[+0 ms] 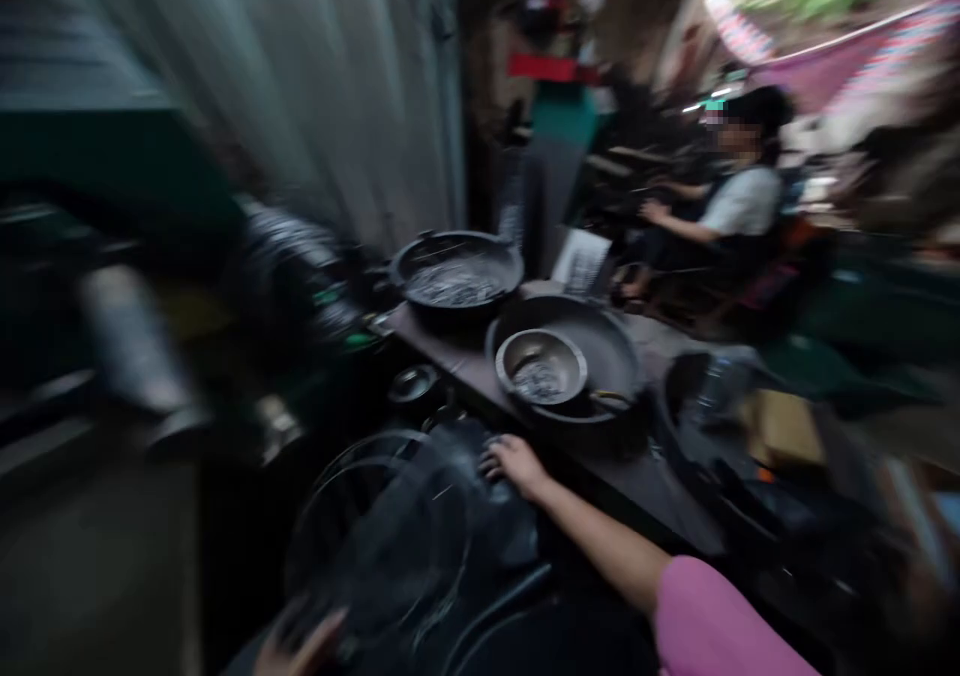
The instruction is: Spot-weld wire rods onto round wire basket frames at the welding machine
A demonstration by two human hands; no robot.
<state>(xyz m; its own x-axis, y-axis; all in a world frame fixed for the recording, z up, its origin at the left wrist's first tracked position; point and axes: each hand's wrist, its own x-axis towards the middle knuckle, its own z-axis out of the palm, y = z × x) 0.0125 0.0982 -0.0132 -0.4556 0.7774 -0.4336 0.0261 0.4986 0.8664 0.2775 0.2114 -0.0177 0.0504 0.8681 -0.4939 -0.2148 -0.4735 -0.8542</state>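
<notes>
My right hand (516, 466) reaches forward over a dark, slightly shiny surface (504, 526), with bent fingers slightly apart; nothing shows in them. Whether it touches that surface is unclear. At the bottom edge my left hand (300, 646) is blurred and partly cut off, its visible fingers apart. Between the hands are large, thin, see-through loops (375, 516), perhaps wire or a round rim. Beyond my right hand, a metal bowl (541, 341) with small shiny pieces inside stands in a wide dark pan (611, 346). Another pan (457, 301) behind holds similar shiny pieces.
The pans stand on a bench (480, 361). To the right are a dark tub (679, 436) and a tan block (784, 428). A small round metal thing (414, 384) lies left of the bench. A person (739, 201) sits farther back right. Corrugated sheeting (322, 86) rises behind.
</notes>
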